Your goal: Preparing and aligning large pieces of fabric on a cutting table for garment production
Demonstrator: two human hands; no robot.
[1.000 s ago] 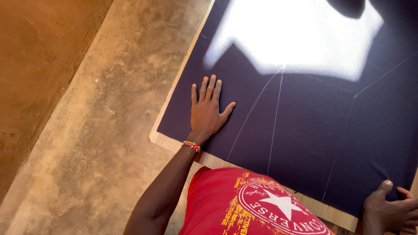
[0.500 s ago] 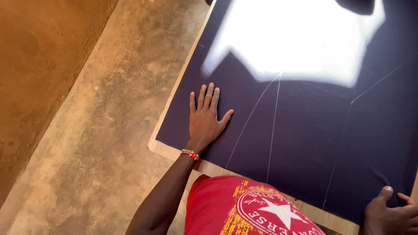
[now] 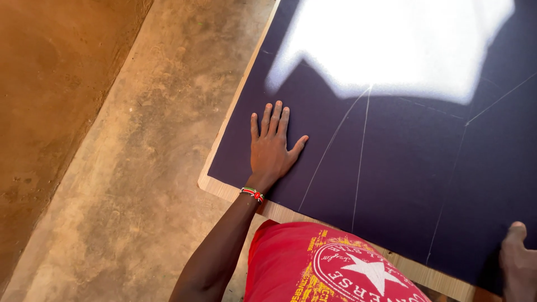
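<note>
Navy cloth (image 3: 403,168) lies spread flat over the tabletop (image 3: 224,187), chalk lines (image 3: 358,162) already drawn, none cut. Left hand (image 3: 271,148) presses its near-left corner, fingers open. Right hand (image 3: 520,263) rests at its near-right edge; fingers hidden, grip unclear.

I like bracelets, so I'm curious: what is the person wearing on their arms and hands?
The left hand is bare, with no glove or ring showing. Its wrist has a thin beaded bracelet in red, white and green. The arm has no sleeve in view. Only part of the right hand shows, also bare. The shirt is red.
</note>
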